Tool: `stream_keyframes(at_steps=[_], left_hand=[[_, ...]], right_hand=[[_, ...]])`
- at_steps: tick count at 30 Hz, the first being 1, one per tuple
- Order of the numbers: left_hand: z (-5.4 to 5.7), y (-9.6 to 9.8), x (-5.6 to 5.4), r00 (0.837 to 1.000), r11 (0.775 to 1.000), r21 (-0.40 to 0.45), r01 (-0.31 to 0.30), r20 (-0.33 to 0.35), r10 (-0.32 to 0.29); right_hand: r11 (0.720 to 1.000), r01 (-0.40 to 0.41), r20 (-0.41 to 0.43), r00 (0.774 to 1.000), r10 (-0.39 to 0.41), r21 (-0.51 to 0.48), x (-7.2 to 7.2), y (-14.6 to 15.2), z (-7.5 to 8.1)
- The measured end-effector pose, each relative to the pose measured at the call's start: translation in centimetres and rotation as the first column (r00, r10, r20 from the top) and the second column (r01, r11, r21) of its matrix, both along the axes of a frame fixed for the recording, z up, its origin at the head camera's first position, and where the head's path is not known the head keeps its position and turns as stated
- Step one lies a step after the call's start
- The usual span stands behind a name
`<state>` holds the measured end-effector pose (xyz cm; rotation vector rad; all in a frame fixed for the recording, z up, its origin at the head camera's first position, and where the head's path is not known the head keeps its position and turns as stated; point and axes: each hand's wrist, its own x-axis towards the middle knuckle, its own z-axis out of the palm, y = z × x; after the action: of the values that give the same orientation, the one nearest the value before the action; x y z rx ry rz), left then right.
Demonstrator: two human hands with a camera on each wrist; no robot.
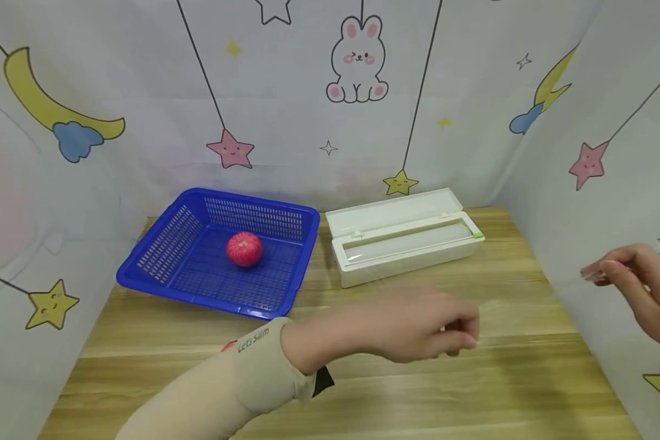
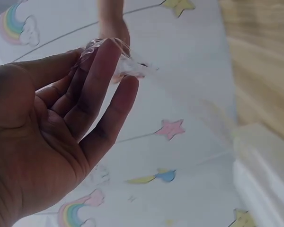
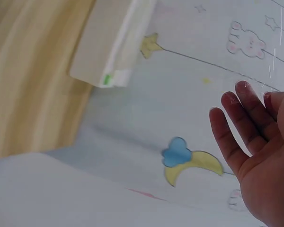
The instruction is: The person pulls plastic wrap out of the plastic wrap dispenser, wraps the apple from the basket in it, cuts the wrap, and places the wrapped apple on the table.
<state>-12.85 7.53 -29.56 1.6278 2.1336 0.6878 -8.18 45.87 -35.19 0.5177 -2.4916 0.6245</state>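
Note:
My left hand is over the front of the table and pinches clear plastic wrap between thumb and fingertips. Off to the right, my right hand also pinches clear film at its fingertips. In the right wrist view the thin wrap lies shiny over the fingertips. Behind the hands stands a white plastic wrap dispenser, its lid raised and a pale roll inside. The film is nearly invisible, so I cannot tell whether it still joins the roll.
A blue plastic basket at the back left holds one red, round fruit resembling an apple. The dispenser has a small green piece at its right end. Printed cloth hangs around the wooden table.

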Motion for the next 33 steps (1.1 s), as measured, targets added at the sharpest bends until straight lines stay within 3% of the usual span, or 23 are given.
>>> stream_keyframes(at_steps=[7, 11, 17, 23, 27, 33], left_hand=[[4.5, -1.3, -3.2, 0.99, 0.979, 0.144, -0.143, 0.028, 0.141], [6.2, -1.7, -4.6, 0.978, 0.961, 0.182, -0.206, 0.063, 0.198], [7.3, -1.8, -6.3, 0.958, 0.928, 0.238, -0.287, 0.098, 0.271], [8.0, -2.4, -7.8, 0.923, 0.858, 0.34, -0.384, 0.16, 0.35], [8.4, -2.5, -8.8, 0.908, 0.814, 0.405, -0.417, 0.155, 0.389], [8.9, -2.2, -9.1, 0.901, 0.786, 0.447, -0.426, 0.137, 0.411]], right_hand=[[0.998, 0.055, -0.18, 0.982, -0.057, -0.019, -3.0, 0.2, 4.0], [0.998, 0.06, -0.227, 0.972, -0.059, -0.003, -4.9, 0.1, 5.5], [0.996, 0.091, -0.237, 0.968, -0.083, 0.021, -7.3, 0.0, 7.1], [0.993, 0.114, -0.178, 0.978, -0.106, 0.037, -9.6, -1.1, 9.4], [0.988, 0.155, -0.131, 0.98, -0.153, 0.003, -10.9, -1.8, 10.6], [0.987, 0.158, -0.208, 0.965, -0.159, -0.023, -11.4, -1.3, 11.2]])
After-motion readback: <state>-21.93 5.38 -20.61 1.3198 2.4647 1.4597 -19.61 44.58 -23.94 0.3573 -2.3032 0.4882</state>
